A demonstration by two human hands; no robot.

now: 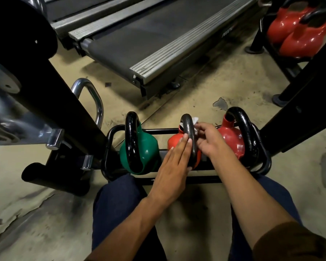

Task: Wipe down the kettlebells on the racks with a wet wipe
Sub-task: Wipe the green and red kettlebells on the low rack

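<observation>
Head view, I logged: orange-red kettlebell (174,141) at the rack (158,131)'s middle, between green kettlebell (147,147) and red kettlebell (231,136). Left hand (172,166) lay flat, fingers straight, against its handle (188,129); right hand (207,140) pinched the wet wipe (195,120).

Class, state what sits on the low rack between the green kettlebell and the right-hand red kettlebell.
In the head view, an orange-red kettlebell sits there; the left hand touches its handle, the right hand presses a wipe to it.

Worn beige floor (233,81) carries a grey treadmill (139,40) and, left, what seems a black machine frame (55,91).
</observation>
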